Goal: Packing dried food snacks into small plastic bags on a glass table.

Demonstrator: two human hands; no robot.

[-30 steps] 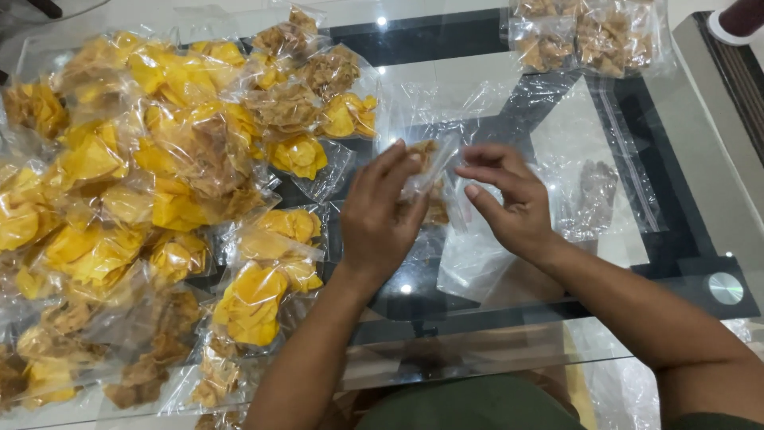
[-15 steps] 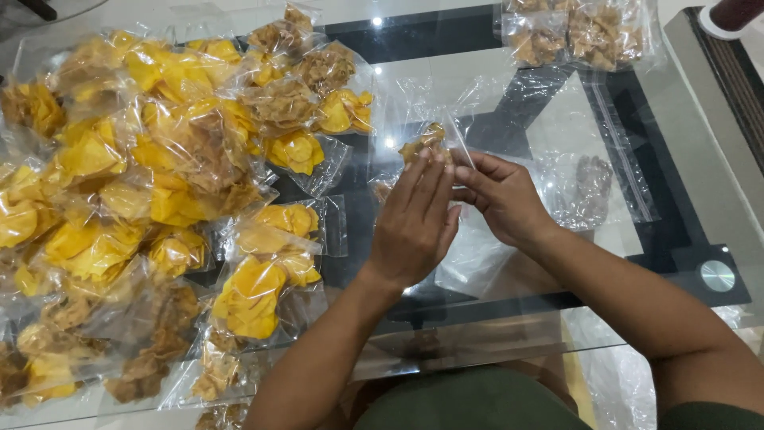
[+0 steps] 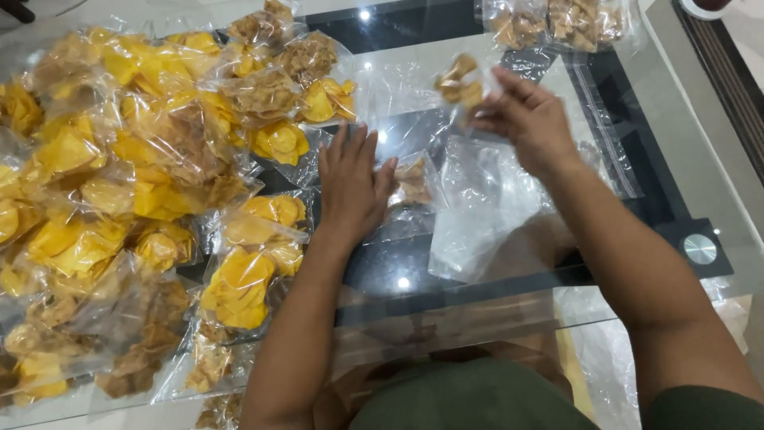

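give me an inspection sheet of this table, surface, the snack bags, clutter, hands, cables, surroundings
Surface: glass table with dark bands, glossy with light spots.
Job's things: small bag of brown chips held up in the right hand; another chip bag lies flat by the left hand.
Clutter: big pile of filled bags, yellow and brown, on the left; more brown bags at the far edge; empty clear bags in the middle.
Hands: right fingers pinch the small bag; left hand flat, palm down, fingers spread.
Cables: nothing seen.
Surroundings: round metal table fitting; green clothing at the bottom.
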